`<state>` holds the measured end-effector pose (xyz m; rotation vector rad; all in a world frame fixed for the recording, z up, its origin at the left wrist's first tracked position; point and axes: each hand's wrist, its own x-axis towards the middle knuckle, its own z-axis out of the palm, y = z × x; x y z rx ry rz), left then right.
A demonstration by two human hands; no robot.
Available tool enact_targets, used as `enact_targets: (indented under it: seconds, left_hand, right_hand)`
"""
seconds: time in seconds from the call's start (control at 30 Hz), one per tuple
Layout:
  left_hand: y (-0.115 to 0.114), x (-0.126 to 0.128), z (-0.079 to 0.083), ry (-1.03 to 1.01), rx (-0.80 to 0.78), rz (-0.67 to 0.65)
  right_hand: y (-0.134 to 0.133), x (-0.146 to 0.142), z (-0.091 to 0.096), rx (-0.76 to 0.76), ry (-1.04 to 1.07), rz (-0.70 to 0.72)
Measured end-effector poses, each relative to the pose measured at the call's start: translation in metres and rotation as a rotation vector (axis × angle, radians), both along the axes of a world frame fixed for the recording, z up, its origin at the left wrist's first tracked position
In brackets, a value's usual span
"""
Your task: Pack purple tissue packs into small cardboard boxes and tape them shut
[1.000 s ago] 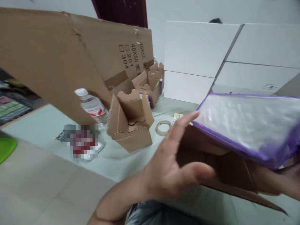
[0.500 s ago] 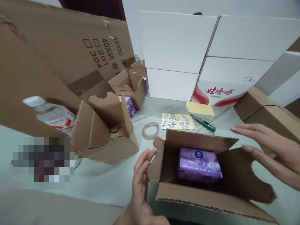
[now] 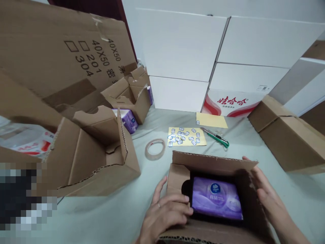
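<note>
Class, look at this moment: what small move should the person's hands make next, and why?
Probably press the side flaps further inward: the left hand and right hand rest on the cardboard box, and the purple tissue pack lies uncovered between them.

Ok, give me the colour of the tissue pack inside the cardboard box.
Purple with pale swirls: the plastic-wrapped tissue pack shows best in the head view.

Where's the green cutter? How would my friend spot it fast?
Find the white cartons at the back. At their foot lie two yellow sheets, one plain, one covered in small stickers. The utility knife lies slanted beside the stickered sheet, just below the plain one, and its green handle sets it apart.
</note>
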<state>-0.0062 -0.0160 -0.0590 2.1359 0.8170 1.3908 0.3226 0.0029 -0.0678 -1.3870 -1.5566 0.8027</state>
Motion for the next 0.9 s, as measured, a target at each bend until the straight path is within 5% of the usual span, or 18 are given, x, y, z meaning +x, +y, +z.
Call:
enact_targets:
  seconds: [0.1,0.2,0.37,0.53,0.73,0.9]
  left_hand:
    - [0.006,-0.009,0.006,0.047,0.023,-0.065]
    - [0.005,-0.015,0.010,0.006,0.015,0.017]
    - [-0.001,-0.009,0.009,-0.134,-0.066,0.182]
    - [-0.004,-0.006,0.000,-0.132,-0.063,0.190]
    - [-0.004,-0.007,-0.009,-0.065,-0.085,0.500]
    - [-0.001,-0.015,-0.004,0.167,-0.159,0.321]
  right_hand:
    - [-0.004,-0.015,-0.002,-0.109,0.186,0.024]
    - [0.000,-0.029,0.005,-0.139,0.288,-0.001]
    - [0.015,-0.035,0.018,0.015,0.247,0.114]
    - [0.019,-0.031,0.022,0.093,0.228,0.202]
    - [0.017,-0.028,0.014,0.050,0.287,0.190]
    - [0.012,-0.011,0.005,-0.003,0.317,0.300]
